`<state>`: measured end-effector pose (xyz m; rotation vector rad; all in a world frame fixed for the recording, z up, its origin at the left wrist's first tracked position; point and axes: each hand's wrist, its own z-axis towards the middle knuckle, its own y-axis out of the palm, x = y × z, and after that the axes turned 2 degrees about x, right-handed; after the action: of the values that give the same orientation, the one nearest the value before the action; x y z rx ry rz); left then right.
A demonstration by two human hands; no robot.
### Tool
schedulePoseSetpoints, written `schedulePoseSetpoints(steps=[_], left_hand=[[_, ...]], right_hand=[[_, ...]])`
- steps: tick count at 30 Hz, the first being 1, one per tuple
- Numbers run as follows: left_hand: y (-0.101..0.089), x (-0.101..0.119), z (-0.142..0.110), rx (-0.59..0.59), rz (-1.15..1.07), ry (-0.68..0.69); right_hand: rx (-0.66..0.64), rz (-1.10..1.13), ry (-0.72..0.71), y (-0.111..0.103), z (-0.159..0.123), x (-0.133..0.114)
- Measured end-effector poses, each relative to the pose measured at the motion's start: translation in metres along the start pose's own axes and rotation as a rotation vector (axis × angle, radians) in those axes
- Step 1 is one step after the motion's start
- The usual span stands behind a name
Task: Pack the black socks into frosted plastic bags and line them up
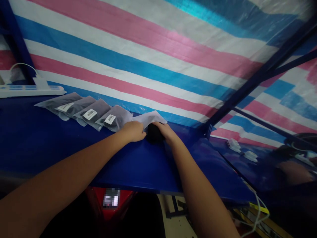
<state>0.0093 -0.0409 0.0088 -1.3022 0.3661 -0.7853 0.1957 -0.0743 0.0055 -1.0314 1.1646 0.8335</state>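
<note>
My left hand (135, 131) is closed on the near edge of a frosted plastic bag (150, 117) lying on the blue table (138, 165). In my right hand (164, 129) is a black rounded item (155, 134), whose kind I cannot make out; it sits at the mouth of that bag. My right fingers curl over its top and are partly hidden. Just left of my left hand lies a filled frosted bag with a white barcode label (110, 119). Several similar filled bags (92, 112) overlap in a row farther left.
A white power strip (32, 91) rests at the far left. Striped plastic sheeting (138, 66) hangs behind the table. On the right are a blue metal post (237, 86), small white items (234, 145) and another person's blurred hand (296, 170).
</note>
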Motion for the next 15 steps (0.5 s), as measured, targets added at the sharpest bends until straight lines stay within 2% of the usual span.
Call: schedulePoseSetpoints(steps=[6, 9, 12, 15], left_hand=[[-0.003, 0.014, -0.004, 0.04, -0.047, 0.061], [-0.003, 0.019, -0.006, 0.061, -0.048, 0.086], [-0.003, 0.024, -0.007, 0.08, -0.058, 0.107], [-0.003, 0.031, -0.01, 0.091, -0.071, 0.131]], right_hand=[[0.117, 0.093, 0.104, 0.004, 0.007, 0.008], [0.185, 0.147, 0.112, 0.008, 0.009, 0.011], [0.198, 0.269, 0.085, 0.015, 0.008, 0.013], [0.158, 0.392, 0.038, 0.023, 0.004, 0.01]])
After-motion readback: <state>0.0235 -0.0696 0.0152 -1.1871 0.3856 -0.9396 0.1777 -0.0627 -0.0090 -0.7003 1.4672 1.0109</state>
